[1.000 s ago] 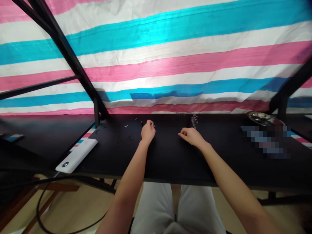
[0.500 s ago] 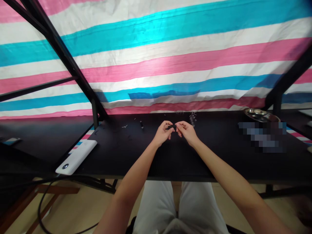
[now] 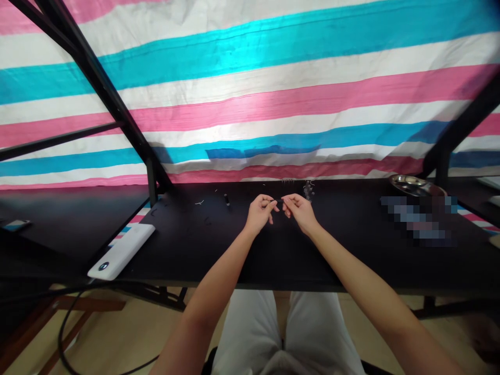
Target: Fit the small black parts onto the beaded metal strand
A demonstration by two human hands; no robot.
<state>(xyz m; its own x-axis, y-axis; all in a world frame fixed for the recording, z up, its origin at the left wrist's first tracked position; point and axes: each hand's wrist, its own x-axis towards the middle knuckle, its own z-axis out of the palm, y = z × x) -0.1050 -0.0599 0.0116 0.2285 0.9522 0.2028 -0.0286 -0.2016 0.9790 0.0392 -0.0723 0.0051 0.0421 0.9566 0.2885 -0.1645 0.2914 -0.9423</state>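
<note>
Over the middle of the black table, my left hand (image 3: 261,212) and my right hand (image 3: 297,209) face each other, fingertips close together. Between them is a small dark stick-like piece (image 3: 279,201), pinched at one end by each hand. Most of it hides behind the fingers, so its exact kind does not show. To the left of my hands stands or lies a short black cylinder (image 3: 227,200) with pale ends. Behind my right hand is a cluster of small clear pieces (image 3: 309,190), and beside it a row of tiny pale bits (image 3: 288,181).
A white oblong device (image 3: 124,251) lies at the table's left end, with a black cable (image 3: 62,328) below. Thin white scraps (image 3: 199,202) are scattered on the black table (image 3: 187,250). At the right sit a metal tray (image 3: 416,186) and a blurred patch. Striped sheeting hangs behind.
Both hands stay in nearly the same place. The left fingers have shifted slightly around the dark piece, and less of it shows now. The view has moved very little.
</note>
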